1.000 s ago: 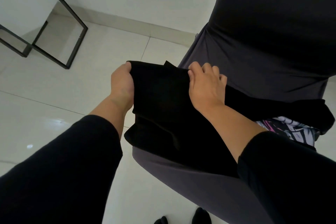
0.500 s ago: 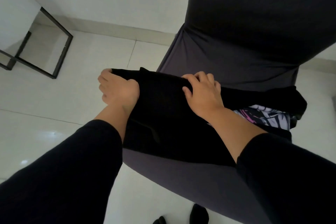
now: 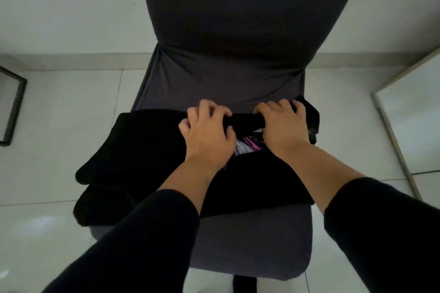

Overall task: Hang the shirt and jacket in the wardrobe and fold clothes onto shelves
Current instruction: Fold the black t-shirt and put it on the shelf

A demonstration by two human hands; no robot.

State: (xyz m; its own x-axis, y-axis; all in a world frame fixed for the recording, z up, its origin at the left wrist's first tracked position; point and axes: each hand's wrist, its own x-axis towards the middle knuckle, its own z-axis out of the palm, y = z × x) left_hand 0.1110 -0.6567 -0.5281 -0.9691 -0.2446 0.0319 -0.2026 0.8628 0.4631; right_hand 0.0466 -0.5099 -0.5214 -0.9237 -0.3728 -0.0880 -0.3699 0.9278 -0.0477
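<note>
A black garment (image 3: pixel 142 154) lies across the seat of a dark grey covered chair (image 3: pixel 228 31), its left part hanging over the seat's left edge. My left hand (image 3: pixel 207 133) grips the garment's far edge near the middle of the seat with curled fingers. My right hand (image 3: pixel 284 126) grips the same rolled edge a little to the right. Between my hands a white, pink and black patterned cloth (image 3: pixel 248 146) shows from under the black fabric. Both my forearms wear black sleeves.
The chair stands on pale floor tiles against a light wall with a skirting board. A black metal frame (image 3: pixel 14 107) stands at the far left. A light-framed panel (image 3: pixel 404 121) leans at the right. The chair's dark base (image 3: pixel 244 284) shows at the bottom.
The view has swung to face the chair squarely. My left hand moved right from the garment's left corner to its middle, close to my right hand, and the far edge is now bunched up.
</note>
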